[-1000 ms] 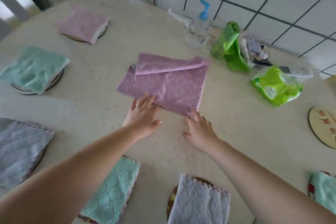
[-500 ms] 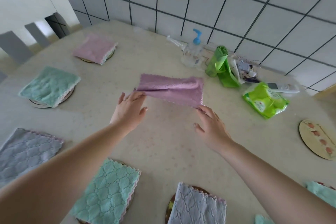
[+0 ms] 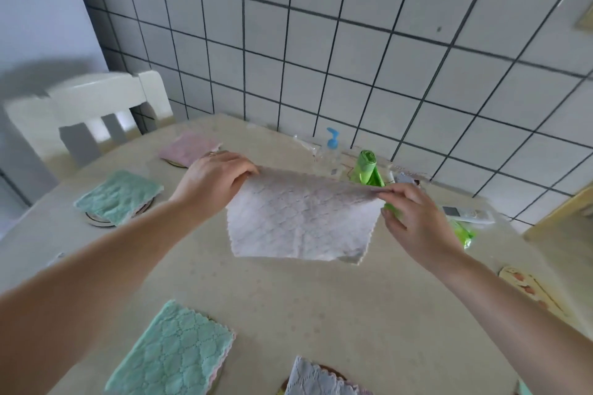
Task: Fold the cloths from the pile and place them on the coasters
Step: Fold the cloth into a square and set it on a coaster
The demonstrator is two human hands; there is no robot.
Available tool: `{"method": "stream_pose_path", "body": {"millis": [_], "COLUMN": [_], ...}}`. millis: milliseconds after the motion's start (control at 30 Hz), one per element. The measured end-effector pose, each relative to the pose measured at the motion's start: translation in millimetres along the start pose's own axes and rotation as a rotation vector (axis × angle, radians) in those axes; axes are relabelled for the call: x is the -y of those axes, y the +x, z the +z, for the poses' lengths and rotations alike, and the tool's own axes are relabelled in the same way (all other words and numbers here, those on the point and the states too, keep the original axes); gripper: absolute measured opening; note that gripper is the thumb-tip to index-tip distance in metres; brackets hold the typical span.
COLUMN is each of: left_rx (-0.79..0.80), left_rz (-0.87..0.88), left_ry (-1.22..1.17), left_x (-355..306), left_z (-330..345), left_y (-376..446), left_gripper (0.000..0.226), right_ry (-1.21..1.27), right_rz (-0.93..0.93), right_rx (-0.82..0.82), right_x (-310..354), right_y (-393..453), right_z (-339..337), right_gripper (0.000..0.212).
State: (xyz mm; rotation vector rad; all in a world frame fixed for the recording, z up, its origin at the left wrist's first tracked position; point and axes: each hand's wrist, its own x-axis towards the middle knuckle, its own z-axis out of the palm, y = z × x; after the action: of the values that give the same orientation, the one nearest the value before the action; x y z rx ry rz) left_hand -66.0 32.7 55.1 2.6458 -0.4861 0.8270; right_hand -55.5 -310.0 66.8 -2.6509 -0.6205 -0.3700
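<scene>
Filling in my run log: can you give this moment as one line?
phase: folding | left hand: pinches cloth corner | right hand: pinches other corner | cloth: hanging above table | bare coaster: at right

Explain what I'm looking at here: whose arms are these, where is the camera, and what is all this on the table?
There is no machine here: these are a person's two bare arms, filmed by a wide-angle camera worn on the head, looking forward and down. The left hand and the right hand each pinch a top corner of a pale cloth, holding it in the air above the table. On the table lie folded cloths on round coasters: a pink one, two green ones and a whitish one at the bottom edge. A bare coaster waits on the right. By the tiled wall stand a pump bottle and a green roll.
</scene>
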Motion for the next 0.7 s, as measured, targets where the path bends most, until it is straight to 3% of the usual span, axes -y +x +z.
{"method": "stream_pose_path", "body": {"millis": [133, 233, 467, 600, 700], "left_rx": [0.036, 0.017, -0.141, -0.188, -0.188], "left_rz": [-0.231, -0.306, -0.318, -0.394, -0.437], "left_ry": [-0.089, -0.104, -0.172, -0.432, -0.611], "left_x": [-6.7, -7.0, -16.2, -24.5, -23.7], "left_z": [-5.5, -11.4, -44.5, -56.7, -55.9], "left_y": [6.6, 21.5, 76.9, 82.6, 63.2], "left_gripper": [0.022, 0.021, 0.02, 0.023, 0.023], "right_ry": [-0.047, -0.06, -0.115, -0.086, 0.016], "right_rz": [-0.002, 0.022, 0.015, -0.008, 0.014], "right_rx": [0.083, 0.106, -0.067, -0.242, -0.267], "right_x": [-6.4, -7.1, -0.6, 4.5, 9.2], "right_y": [8.3, 16.7, 46.1, 45.3, 24.0], "right_z": [-10.2, -21.4, -65.4, -80.1, -75.0], "right_gripper": [0.033, 0.035, 0.038, 0.023, 0.019]}}
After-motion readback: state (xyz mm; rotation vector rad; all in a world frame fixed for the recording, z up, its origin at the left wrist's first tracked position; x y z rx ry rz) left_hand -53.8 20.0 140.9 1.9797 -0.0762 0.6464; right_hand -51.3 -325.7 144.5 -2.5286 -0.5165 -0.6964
